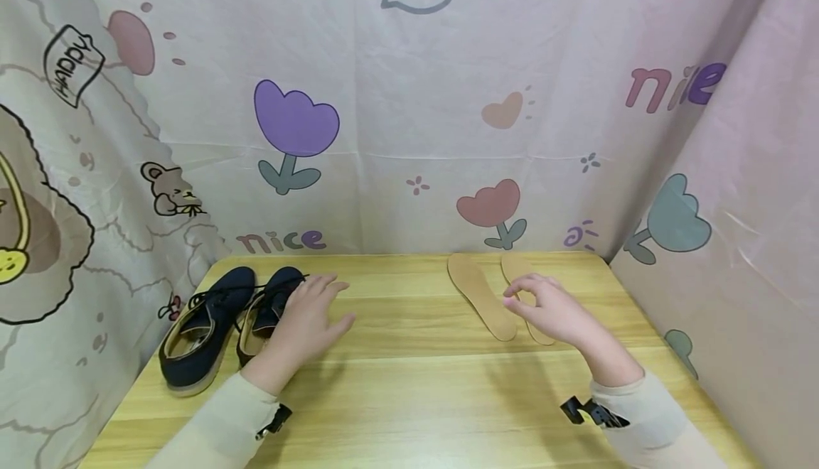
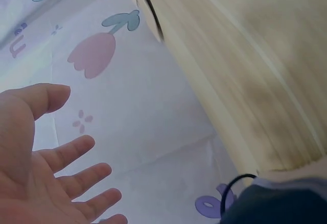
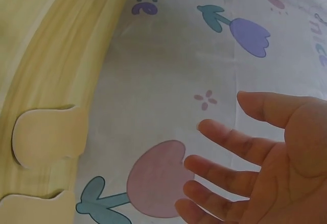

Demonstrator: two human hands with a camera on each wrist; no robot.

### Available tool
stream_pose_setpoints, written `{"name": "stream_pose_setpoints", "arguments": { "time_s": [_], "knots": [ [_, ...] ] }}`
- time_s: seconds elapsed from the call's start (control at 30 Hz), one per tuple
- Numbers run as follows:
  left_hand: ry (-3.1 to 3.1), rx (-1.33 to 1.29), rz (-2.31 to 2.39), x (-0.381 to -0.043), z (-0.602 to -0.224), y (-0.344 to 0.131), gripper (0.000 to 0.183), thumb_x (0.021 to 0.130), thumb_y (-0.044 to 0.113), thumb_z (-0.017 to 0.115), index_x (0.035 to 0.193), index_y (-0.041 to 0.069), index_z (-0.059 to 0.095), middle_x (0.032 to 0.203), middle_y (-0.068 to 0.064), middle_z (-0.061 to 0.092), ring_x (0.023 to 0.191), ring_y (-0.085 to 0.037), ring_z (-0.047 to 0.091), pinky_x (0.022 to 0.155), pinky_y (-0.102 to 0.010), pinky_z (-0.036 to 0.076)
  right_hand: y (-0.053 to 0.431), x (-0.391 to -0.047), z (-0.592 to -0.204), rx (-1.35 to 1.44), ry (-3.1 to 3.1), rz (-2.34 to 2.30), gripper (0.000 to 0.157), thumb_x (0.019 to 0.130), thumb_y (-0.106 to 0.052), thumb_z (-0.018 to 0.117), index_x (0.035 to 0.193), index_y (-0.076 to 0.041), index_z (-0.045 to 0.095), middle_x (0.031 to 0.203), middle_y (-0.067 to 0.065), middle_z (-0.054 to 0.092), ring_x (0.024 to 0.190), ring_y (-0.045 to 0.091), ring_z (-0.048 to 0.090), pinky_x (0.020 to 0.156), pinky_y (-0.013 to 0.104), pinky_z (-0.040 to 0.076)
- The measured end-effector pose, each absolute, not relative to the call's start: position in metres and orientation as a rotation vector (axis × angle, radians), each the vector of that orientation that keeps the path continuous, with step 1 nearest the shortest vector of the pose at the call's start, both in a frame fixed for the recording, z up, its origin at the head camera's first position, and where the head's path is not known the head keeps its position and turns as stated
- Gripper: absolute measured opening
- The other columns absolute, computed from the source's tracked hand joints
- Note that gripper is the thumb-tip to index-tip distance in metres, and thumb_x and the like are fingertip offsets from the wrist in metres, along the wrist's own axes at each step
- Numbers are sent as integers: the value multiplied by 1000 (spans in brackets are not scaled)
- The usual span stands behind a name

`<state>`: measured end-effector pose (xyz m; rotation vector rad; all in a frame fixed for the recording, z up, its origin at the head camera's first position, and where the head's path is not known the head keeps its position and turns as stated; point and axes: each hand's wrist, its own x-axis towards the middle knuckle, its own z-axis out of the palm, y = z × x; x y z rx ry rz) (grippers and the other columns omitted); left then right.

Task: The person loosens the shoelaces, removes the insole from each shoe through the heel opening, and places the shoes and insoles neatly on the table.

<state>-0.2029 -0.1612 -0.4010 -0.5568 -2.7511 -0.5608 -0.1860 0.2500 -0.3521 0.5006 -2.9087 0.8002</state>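
Two dark navy lace-up shoes stand side by side at the table's left. The outer shoe [image 1: 220, 313] shows whole, while the inner shoe [image 1: 281, 288] is partly hidden behind my left hand [image 1: 310, 320]. That hand hovers with fingers spread and holds nothing; in the left wrist view its palm [image 2: 25, 183] is bare. Two tan insoles lie flat at the right, the nearer-to-middle insole [image 1: 480, 295] in full view and the other insole [image 1: 515, 266] partly covered by my right hand [image 1: 550, 305]. Loosely bent, the right hand hangs above them, its palm [image 3: 296, 183] bare.
The wooden table [image 1: 397, 384] ends at a hanging printed curtain [image 1: 409, 99], which also closes in both sides. Black bands with clips sit on both sleeves, one on the left cuff [image 1: 275, 421] and one on the right cuff [image 1: 595, 412].
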Motion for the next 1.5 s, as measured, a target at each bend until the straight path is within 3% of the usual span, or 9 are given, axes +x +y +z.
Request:
{"name": "stream_pose_setpoints", "arguments": {
  "time_s": [0.27, 0.57, 1.1, 1.5],
  "knots": [
    [-2733, -594, -574, -201, -404, -143, 56, 92, 40, 70, 137, 9, 59, 148, -19, 47, 138, -43, 39, 112, -66, 26, 239, -190, -362, 536, -2870, 799, 14, 98, -26, 65, 104, -15, 72, 132, 18, 60, 124, 44, 46, 99, 65, 39],
    [-2696, -639, -560, -201, -405, -126, 56, 92, 40, 71, 137, 8, 59, 146, -18, 50, 135, -42, 42, 113, -62, 29, 225, -195, -372, 564, -2852, 828, 19, 96, -27, 67, 107, -13, 73, 133, 19, 59, 127, 45, 45, 103, 66, 36],
    [-2762, -678, -650, -204, -413, -104, 58, 96, 43, 65, 144, 12, 53, 154, -16, 41, 143, -42, 33, 116, -61, 24, 198, -204, -390, 624, -2788, 831, 19, 95, -21, 68, 108, -8, 73, 134, 17, 60, 128, 42, 45, 105, 61, 37],
    [-2792, -668, -651, -203, -426, -92, 59, 96, 46, 63, 146, 16, 51, 156, -12, 39, 146, -39, 28, 117, -60, 23, 183, -203, -406, 661, -2785, 757, 28, 95, -20, 69, 118, -5, 70, 136, 17, 59, 127, 40, 48, 104, 56, 42]
  ]
}}
